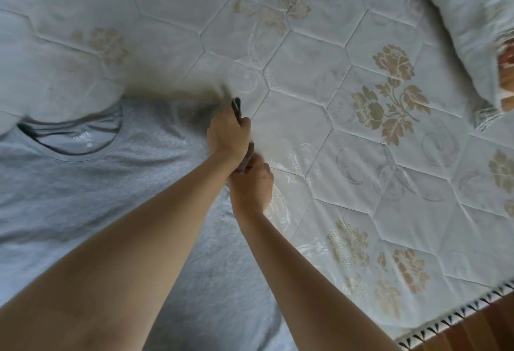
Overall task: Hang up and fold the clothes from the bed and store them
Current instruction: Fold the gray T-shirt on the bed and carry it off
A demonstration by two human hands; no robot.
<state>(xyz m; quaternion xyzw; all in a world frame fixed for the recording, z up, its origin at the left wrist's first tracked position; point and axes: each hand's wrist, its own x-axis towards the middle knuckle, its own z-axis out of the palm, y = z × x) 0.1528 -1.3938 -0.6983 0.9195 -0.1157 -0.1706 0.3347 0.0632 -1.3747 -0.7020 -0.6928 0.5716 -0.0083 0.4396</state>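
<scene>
A grey T-shirt (pixel 83 189) lies spread on the mattress (pixel 347 156), its round neckline toward the far left. Both hands hold its right edge at the sleeve. My left hand (pixel 228 133) grips the bunched fabric at the farther point, fingers curled round it. Just below it, my right hand (pixel 251 186) pinches the same edge. The sleeve fabric around the hands is blurred, and a dark fold of cloth shows between them.
The quilted white mattress with beige flower print fills the view. A matching pillow (pixel 467 16) lies at the top right. The bed's trimmed edge (pixel 456 320) and a wooden floor (pixel 484 331) show at the bottom right.
</scene>
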